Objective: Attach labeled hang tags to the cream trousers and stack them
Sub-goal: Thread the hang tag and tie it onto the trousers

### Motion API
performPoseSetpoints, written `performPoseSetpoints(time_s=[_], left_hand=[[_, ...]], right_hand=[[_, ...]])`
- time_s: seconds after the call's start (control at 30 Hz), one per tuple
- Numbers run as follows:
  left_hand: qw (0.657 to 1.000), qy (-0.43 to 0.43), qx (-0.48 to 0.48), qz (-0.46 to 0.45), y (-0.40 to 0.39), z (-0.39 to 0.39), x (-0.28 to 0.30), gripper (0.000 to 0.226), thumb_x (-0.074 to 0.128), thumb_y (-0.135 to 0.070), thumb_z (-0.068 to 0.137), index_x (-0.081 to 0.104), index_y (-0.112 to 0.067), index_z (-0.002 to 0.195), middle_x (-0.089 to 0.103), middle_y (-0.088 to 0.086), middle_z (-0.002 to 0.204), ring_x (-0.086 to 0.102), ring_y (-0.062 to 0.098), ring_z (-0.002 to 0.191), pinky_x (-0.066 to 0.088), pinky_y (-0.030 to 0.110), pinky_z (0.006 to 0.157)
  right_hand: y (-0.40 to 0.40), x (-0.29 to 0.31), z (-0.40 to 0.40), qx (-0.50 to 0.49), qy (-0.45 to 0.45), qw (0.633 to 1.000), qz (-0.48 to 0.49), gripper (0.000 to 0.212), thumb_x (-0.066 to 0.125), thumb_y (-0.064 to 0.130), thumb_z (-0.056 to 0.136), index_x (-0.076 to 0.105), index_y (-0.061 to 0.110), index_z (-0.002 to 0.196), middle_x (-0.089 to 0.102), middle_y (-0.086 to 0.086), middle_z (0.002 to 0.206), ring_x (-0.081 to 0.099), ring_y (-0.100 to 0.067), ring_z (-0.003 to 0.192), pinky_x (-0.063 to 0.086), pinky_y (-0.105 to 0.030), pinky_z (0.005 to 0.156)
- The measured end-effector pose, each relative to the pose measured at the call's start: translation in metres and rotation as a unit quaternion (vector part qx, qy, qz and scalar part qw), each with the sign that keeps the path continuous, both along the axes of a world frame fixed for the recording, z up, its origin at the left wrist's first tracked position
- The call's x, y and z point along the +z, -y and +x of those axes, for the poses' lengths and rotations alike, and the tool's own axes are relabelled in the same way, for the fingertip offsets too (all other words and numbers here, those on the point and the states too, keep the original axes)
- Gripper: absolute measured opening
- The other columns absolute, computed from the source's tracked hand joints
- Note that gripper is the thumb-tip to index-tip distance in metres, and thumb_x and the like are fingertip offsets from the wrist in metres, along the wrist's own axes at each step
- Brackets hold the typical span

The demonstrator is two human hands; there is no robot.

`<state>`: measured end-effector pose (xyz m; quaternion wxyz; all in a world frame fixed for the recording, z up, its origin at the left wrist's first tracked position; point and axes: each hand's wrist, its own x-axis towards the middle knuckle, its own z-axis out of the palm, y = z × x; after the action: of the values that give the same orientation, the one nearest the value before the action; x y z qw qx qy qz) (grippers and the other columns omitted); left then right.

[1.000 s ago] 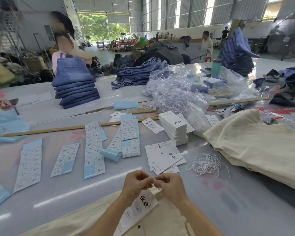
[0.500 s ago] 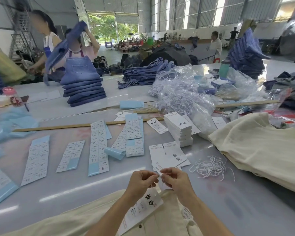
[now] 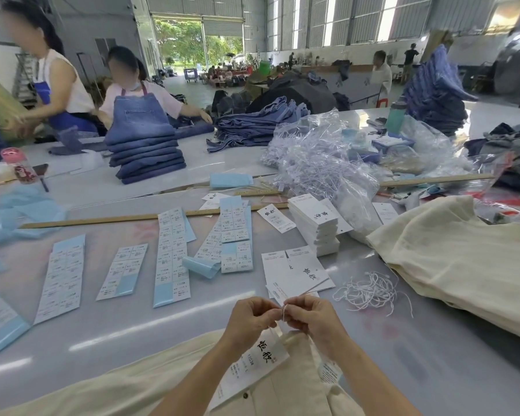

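Observation:
Cream trousers (image 3: 126, 388) lie across the near table edge under my forearms. A white hang tag (image 3: 252, 366) with black characters hangs over their waistband on a thin white string (image 3: 283, 314). My left hand (image 3: 249, 318) and my right hand (image 3: 311, 318) meet above the tag, each pinching the string between fingertips. More hang tags (image 3: 297, 273) lie just beyond my hands, with a tall tag stack (image 3: 315, 225) behind them. Loose white strings (image 3: 370, 291) lie to the right. A pile of cream trousers (image 3: 463, 259) sits at the far right.
Sticker sheets (image 3: 171, 256) on blue backing lie in rows to the left. A long wooden ruler (image 3: 117, 219) crosses the table. Clear bags of fasteners (image 3: 318, 163) are heaped behind the tags. Folded jeans (image 3: 146, 154) and two people stand at the far side.
My hands stay together at the string above the tag, shifted slightly. The view has turned a little left. The people at the far table have moved and laid down jeans.

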<state>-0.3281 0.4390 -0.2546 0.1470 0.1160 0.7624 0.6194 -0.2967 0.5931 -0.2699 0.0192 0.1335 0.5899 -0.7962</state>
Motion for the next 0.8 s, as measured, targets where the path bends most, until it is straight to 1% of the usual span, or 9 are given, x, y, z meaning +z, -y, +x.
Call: performPoseSetpoints(time_s=[0.1,0.2,0.3,0.43,0.5,0.57,0.67,0.8], left_hand=[[1.0,-0.001,0.0,0.003,-0.0008,0.001,0.0003,0.006,0.069,-0.003,0.082,0.071,0.002,0.084,0.069,0.009,0.07,0.058,0.006,0.055,0.047,0.016,0.058],[1.0,0.001,-0.003,0.007,-0.0007,0.0012,0.0002,0.002,0.068,-0.002,0.082,0.071,-0.002,0.082,0.068,0.005,0.067,0.058,0.005,0.054,0.046,0.016,0.057],[1.0,0.002,-0.001,0.009,-0.0007,0.0009,0.0002,0.004,0.067,-0.001,0.082,0.071,-0.001,0.082,0.069,0.003,0.066,0.058,0.006,0.055,0.047,0.017,0.058],[1.0,0.012,-0.007,0.021,-0.002,0.0012,0.0006,0.005,0.068,-0.003,0.082,0.07,-0.003,0.078,0.068,0.001,0.062,0.058,0.005,0.054,0.046,0.016,0.057],[1.0,0.015,-0.007,0.022,-0.0024,0.001,-0.0001,0.007,0.069,-0.005,0.083,0.07,-0.005,0.075,0.067,0.001,0.061,0.057,0.006,0.053,0.045,0.017,0.057],[1.0,0.013,-0.008,0.017,-0.0023,0.0011,-0.0012,0.008,0.069,-0.007,0.083,0.071,-0.004,0.076,0.067,0.003,0.062,0.057,0.007,0.054,0.045,0.017,0.057],[1.0,0.008,-0.007,0.007,-0.0018,0.0013,-0.0024,0.01,0.068,-0.009,0.085,0.072,0.0,0.081,0.068,0.006,0.065,0.058,0.006,0.056,0.046,0.017,0.058],[1.0,0.004,-0.006,0.0,-0.0017,0.0017,-0.0022,0.012,0.066,-0.008,0.086,0.071,0.003,0.083,0.067,0.005,0.066,0.058,0.006,0.057,0.047,0.017,0.06]], right_hand=[[-0.0021,0.0026,0.0018,0.027,-0.011,0.999,0.023,0.014,0.059,-0.009,0.084,0.067,-0.002,0.094,0.067,-0.014,0.07,0.055,-0.019,0.06,0.045,-0.023,0.056],[-0.0047,0.0055,0.0031,0.057,-0.02,0.996,0.061,0.016,0.058,-0.009,0.086,0.071,0.002,0.087,0.07,-0.01,0.071,0.064,-0.014,0.063,0.051,-0.019,0.061],[-0.0061,0.0085,0.0036,0.072,-0.026,0.994,0.082,0.016,0.059,-0.008,0.085,0.071,0.002,0.083,0.069,-0.011,0.069,0.064,-0.014,0.062,0.052,-0.02,0.062],[-0.0046,0.0087,0.0043,0.062,-0.024,0.995,0.075,0.015,0.061,-0.001,0.087,0.069,0.002,0.074,0.066,-0.011,0.064,0.06,-0.016,0.058,0.049,-0.02,0.056],[-0.0036,0.0074,0.0043,0.052,-0.021,0.996,0.068,0.017,0.061,0.001,0.087,0.069,0.003,0.072,0.066,-0.01,0.065,0.058,-0.016,0.058,0.046,-0.022,0.057],[-0.0032,0.006,0.004,0.043,-0.02,0.997,0.054,0.018,0.061,0.002,0.088,0.069,0.002,0.072,0.066,-0.011,0.065,0.058,-0.017,0.06,0.046,-0.024,0.058],[-0.0023,0.0054,0.0037,0.035,-0.017,0.998,0.04,0.017,0.06,-0.001,0.088,0.068,-0.001,0.073,0.067,-0.012,0.065,0.061,-0.018,0.061,0.048,-0.023,0.058],[-0.0009,0.0066,0.0044,0.03,-0.015,0.999,0.037,0.017,0.059,-0.002,0.088,0.068,-0.001,0.074,0.067,-0.012,0.065,0.061,-0.017,0.061,0.049,-0.023,0.059]])
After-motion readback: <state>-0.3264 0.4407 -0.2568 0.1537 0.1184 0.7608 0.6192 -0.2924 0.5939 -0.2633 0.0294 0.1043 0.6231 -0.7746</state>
